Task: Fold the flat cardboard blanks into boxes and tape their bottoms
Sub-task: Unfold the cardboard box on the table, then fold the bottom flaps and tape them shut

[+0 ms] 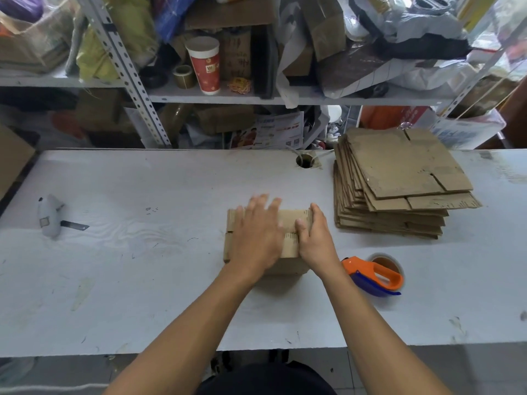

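A small brown cardboard box [293, 220] stands on the white table [159, 280], its flaps folded down on top. My left hand [258, 238] lies flat across the flaps with straight, spread fingers. My right hand [315, 238] holds the box's right side, thumb pressing on the top flap, fingers over the right edge. A stack of flat cardboard blanks [399, 181] lies at the back right. An orange and blue tape dispenser [376, 276] with a brown tape roll rests just right of my right wrist.
A grey utility knife [51, 215] with its blade out lies at the table's left. A cable hole [305, 161] sits near the back edge. Cluttered metal shelves [216, 95] rise behind the table, holding a red paper cup [206, 67], bags and boxes.
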